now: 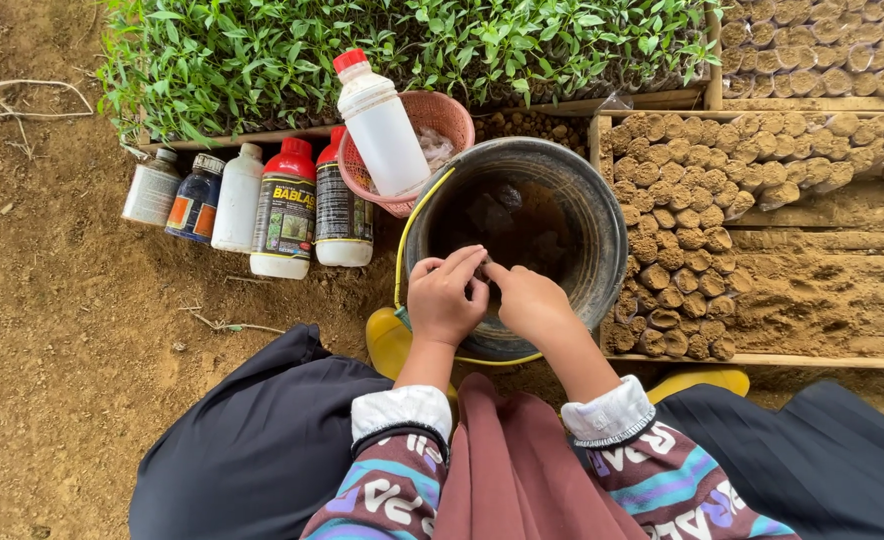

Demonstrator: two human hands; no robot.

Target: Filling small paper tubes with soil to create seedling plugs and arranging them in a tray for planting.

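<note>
**Hands working a small item over the bucket**

Both hands met above the near rim of the dark bucket (590,250), which stood on the soil between the bottles (282,215) and the tray of soil plugs (692,230). The left hand (445,300) and right hand (527,303) had fingers (462,262) pinched together on a small, indistinct piece. Judged step: preparing it by fingertip; fine, steady handling seemed required.

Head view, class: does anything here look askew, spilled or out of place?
One thing: the white plastic bottle with a red cap leans tilted in the pink woven basket, while five other bottles stand upright in a row on the soil. Nothing looks spilled.
</note>
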